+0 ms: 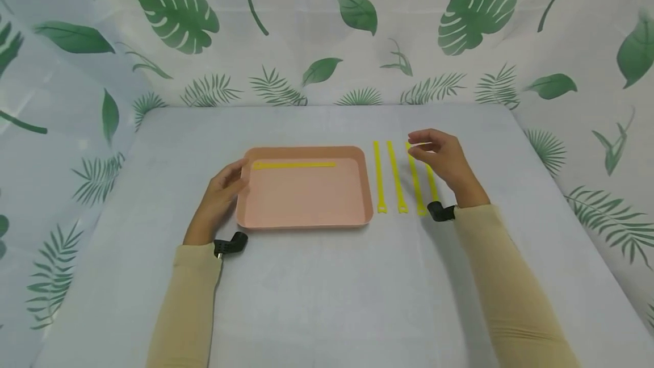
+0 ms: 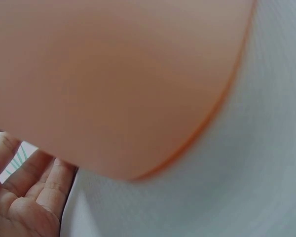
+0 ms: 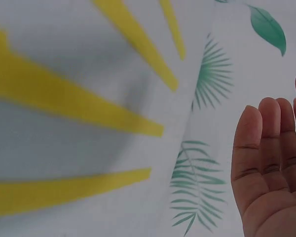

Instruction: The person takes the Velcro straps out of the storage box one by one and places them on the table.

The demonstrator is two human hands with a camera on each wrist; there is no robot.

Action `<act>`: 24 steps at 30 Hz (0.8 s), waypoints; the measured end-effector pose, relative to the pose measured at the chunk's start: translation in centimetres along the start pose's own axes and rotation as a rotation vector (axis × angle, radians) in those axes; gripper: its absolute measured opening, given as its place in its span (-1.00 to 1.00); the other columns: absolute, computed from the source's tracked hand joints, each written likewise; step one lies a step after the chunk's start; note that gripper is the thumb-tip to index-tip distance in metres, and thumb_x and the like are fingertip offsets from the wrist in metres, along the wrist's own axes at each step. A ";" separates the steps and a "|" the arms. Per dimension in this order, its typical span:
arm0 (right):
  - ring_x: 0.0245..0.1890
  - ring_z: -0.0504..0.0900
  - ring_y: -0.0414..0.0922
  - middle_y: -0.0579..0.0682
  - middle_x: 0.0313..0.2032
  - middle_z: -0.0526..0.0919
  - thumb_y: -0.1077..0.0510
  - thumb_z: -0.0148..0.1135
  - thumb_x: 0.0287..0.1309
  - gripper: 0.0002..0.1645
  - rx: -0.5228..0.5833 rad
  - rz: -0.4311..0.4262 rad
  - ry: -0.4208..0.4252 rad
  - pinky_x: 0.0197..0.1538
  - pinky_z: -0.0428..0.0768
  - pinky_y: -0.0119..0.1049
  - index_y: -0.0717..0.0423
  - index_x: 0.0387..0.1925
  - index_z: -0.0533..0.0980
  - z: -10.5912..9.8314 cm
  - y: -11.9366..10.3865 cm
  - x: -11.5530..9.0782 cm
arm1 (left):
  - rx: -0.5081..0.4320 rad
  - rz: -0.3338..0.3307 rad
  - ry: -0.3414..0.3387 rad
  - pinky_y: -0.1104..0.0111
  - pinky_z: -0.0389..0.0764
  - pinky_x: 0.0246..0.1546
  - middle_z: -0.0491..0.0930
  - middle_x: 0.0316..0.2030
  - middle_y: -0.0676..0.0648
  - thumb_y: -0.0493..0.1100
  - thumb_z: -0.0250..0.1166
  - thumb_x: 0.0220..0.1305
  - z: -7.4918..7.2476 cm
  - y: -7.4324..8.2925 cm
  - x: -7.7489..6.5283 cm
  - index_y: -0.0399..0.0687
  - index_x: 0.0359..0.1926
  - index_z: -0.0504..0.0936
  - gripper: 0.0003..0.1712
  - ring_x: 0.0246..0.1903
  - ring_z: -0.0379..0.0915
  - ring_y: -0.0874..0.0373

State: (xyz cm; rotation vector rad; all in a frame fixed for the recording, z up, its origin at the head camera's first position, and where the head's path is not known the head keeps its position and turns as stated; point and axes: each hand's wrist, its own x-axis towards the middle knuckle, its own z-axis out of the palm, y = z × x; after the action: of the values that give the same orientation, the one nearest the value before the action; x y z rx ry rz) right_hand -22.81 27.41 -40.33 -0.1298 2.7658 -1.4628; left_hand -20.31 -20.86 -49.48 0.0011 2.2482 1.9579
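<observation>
My left hand (image 1: 217, 200) grips the left side of a shallow pink tray (image 1: 301, 203), thumb at the rim. In the left wrist view the fingers (image 2: 32, 182) pass behind the tray's edge. Inside the tray, one yellow strap (image 1: 296, 165) lies crosswise near the far wall. Several more yellow straps (image 1: 397, 178), each with a wider slotted end towards me, lie side by side to the tray's right. Over the rightmost of these hovers my right hand (image 1: 441, 161), fingers loosely bent, with nothing in it. The right wrist view shows the straps' narrow ends (image 3: 148, 128) left of that hand.
A white cloth (image 1: 317, 288) covers the table. Behind and beside it hangs a white curtain (image 1: 306, 10) printed with green leaves. Each wrist carries a small black camera, the left one (image 1: 231, 244) close to the tray's near corner.
</observation>
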 end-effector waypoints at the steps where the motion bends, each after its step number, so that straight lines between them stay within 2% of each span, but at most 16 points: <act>1: -0.04 0.59 -0.33 0.30 0.25 0.64 0.27 0.33 0.50 -0.53 0.008 -0.004 -0.005 0.06 0.52 -0.54 0.37 0.33 0.55 0.1 -0.2 0.1 | 0.001 0.003 -0.001 0.01 0.21 0.62 0.28 0.60 -0.30 -0.23 0.21 0.64 0.0 0.0 0.0 -0.25 0.65 0.26 -0.31 0.58 0.20 -0.18; 9: -0.05 0.62 -0.36 0.31 0.25 0.64 0.28 0.33 0.50 -0.53 0.047 -0.030 -0.043 0.07 0.56 -0.53 0.37 0.33 0.54 1.8 -1.5 0.5 | 0.005 0.015 0.001 0.05 0.29 0.58 0.31 0.57 -0.33 -0.24 0.20 0.64 0.0 -0.2 0.1 -0.26 0.64 0.27 -0.33 0.55 0.24 -0.20; 17: -0.07 0.65 -0.38 0.32 0.23 0.64 0.30 0.34 0.48 -0.52 0.096 -0.039 -0.065 0.06 0.59 -0.53 0.42 0.32 0.53 3.4 -2.3 1.0 | 0.010 0.042 -0.001 -0.02 0.24 0.61 0.29 0.59 -0.33 -0.28 0.19 0.62 -0.1 -0.2 0.1 -0.29 0.63 0.27 -0.33 0.57 0.22 -0.21; 24: -0.08 0.66 -0.31 0.34 0.21 0.63 0.34 0.30 0.48 -0.56 0.145 -0.050 -0.076 0.04 0.63 -0.52 0.46 0.29 0.54 4.4 -3.0 1.4 | -0.009 0.047 -0.004 0.00 0.24 0.61 0.29 0.58 -0.34 -0.29 0.19 0.61 -0.1 -0.3 0.3 -0.30 0.63 0.27 -0.33 0.57 0.22 -0.21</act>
State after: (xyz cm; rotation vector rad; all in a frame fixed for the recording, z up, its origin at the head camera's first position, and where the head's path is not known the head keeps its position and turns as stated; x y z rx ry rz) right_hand -23.80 22.02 -40.30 -0.2484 2.6052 -1.6274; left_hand -20.58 -20.97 -49.82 0.0564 2.2565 1.9900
